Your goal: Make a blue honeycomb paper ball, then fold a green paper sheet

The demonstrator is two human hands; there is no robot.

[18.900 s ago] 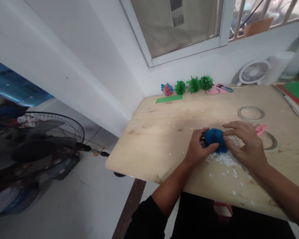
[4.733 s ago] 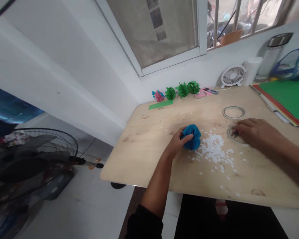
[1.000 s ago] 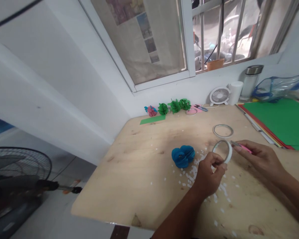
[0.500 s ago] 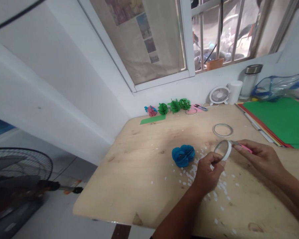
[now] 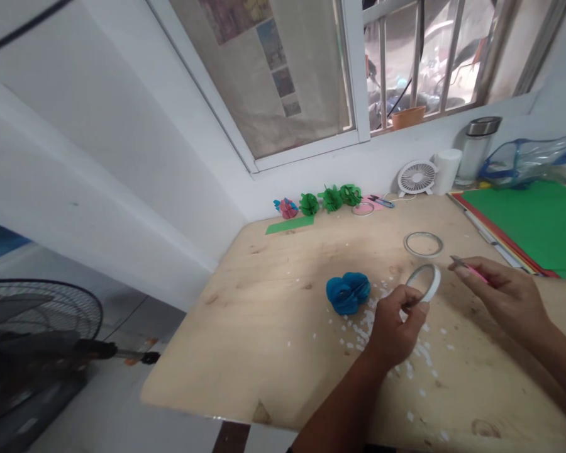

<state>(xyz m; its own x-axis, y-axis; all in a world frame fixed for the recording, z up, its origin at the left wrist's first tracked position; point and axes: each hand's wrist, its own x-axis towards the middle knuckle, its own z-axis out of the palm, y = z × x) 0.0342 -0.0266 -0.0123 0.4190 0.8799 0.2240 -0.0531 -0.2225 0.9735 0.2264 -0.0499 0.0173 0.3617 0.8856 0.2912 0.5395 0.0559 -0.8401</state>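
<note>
My left hand (image 5: 400, 324) pinches a roll of white tape (image 5: 434, 284) at its lower edge and holds it tilted above the table. To its right, my right hand (image 5: 504, 292) is closed around a pink craft knife (image 5: 476, 273), whose dark pointed tip sticks out to the left, apart from the roll. A blue paper flower (image 5: 348, 293) lies on the table left of my left hand. Small white scraps (image 5: 358, 333) are scattered beside the flower and under my hands. Just beyond the hands lies a thin tape ring (image 5: 423, 244).
Green paper flowers (image 5: 331, 198), a pink and blue one (image 5: 287, 208) and a green strip (image 5: 290, 225) lie along the wall. Blue-handled snips (image 5: 382, 202), a small white fan (image 5: 417, 177) and a bottle (image 5: 476, 154) stand further right. Coloured sheets (image 5: 528, 220) cover the right side.
My right hand has drawn the craft knife slightly right, away from the tape roll, so a gap now shows between them. My left hand holds the roll in nearly the same place.
</note>
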